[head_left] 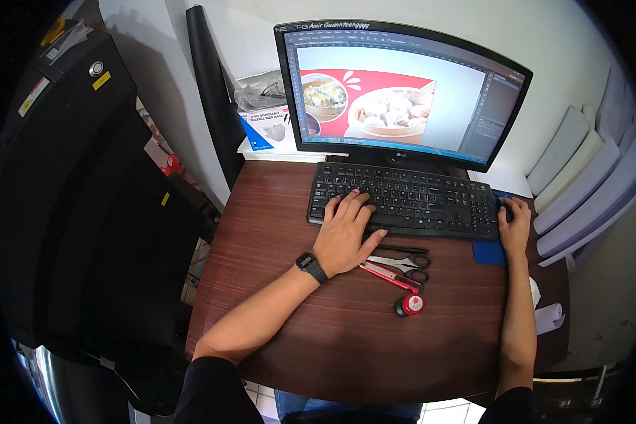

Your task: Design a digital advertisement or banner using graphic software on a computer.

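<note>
Dark wood-grain desktop spans the work area, set against a pale wall. We find the left hand with fingers spread and slightly bent, holding nothing, their tips on the left part of the black keyboard; the thumb extends just past its front edge. We note the right hand's fingers curled over a computer mouse, largely hidden, beside the keyboard's right end; a blue mouse pad lies there. Nearest the left thumb we record a slim black pen, black-handled scissors, a red utility knife and a red-and-black round stamp. On the left wrist we see a black digital watch. Behind the keyboard, we observe a monitor displaying food pictures on a red panel. Farther out stand a face-mask box, left, and paper rolls, right.
</note>
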{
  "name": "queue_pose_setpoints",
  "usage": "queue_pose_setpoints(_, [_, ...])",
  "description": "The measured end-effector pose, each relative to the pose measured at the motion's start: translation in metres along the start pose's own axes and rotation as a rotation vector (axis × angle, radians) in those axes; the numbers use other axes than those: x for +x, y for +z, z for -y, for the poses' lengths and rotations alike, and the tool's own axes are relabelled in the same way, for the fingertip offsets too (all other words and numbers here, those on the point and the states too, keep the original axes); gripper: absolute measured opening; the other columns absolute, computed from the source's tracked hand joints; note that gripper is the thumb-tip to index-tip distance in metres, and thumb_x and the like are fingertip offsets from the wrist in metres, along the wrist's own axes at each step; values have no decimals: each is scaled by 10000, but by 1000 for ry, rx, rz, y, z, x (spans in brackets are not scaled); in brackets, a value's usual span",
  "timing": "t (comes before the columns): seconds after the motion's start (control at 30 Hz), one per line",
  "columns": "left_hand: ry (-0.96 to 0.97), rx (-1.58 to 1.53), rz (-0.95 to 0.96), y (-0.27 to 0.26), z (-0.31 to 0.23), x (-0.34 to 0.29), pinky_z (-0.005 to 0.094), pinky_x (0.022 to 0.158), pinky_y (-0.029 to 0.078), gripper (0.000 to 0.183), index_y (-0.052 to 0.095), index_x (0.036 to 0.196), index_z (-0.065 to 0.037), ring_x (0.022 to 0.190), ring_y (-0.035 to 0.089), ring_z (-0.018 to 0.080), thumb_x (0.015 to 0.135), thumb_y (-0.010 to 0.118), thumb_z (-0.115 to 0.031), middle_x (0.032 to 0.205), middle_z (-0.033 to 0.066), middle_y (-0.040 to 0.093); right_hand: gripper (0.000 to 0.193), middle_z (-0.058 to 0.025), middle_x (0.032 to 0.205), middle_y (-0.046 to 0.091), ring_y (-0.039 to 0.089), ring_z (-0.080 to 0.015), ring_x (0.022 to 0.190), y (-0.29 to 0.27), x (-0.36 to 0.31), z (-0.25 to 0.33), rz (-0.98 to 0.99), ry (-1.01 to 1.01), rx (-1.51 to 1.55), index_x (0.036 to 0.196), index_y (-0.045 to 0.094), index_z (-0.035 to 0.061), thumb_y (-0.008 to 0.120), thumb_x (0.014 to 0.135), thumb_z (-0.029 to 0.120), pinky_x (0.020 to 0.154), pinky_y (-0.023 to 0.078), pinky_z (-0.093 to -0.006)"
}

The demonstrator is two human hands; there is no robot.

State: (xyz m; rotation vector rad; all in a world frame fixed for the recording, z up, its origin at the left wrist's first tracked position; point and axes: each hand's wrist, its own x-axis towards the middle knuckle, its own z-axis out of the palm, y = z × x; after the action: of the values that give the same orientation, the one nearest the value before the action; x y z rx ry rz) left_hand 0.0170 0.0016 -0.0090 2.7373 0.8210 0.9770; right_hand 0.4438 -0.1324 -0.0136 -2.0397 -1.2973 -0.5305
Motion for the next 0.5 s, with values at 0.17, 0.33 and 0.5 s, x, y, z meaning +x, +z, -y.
queue_pose_setpoints(0.17, [-2, -4, 3, 2, 2, -1, 549, 1201, 267, 531, 615, 1327, -7, 1463, 407, 371, 982, 670, -406, 1455, 186, 532, 280, -174, 1272, 645, 593, -367, 1186, 3, 0, -1, -1, -7, 10, 1180, 745, 42, 695, 921, 135, 1039, 484, -453])
queue_pose_setpoints(0.33, [5, -5, -3, -1, 0, 1, 549, 1201, 269, 529, 615, 1329, -7, 1462, 408, 372, 979, 672, -400, 1450, 188, 535, 273, -175, 1266, 647, 597, -367, 1177, -1, 0, 2, -10, 0, 17, 1174, 744, 38, 694, 922, 130, 1035, 487, -454])
queue_pose_setpoints(0.5, [5, -7, -5, 0, 2, 1, 549, 1201, 268, 527, 614, 1329, -8, 1462, 408, 372, 979, 673, -398, 1449, 189, 534, 271, -178, 1265, 649, 600, -370, 1170, 2, 1, 1, -16, -16, 9, 1170, 743, 31, 694, 923, 131, 1030, 491, -455])
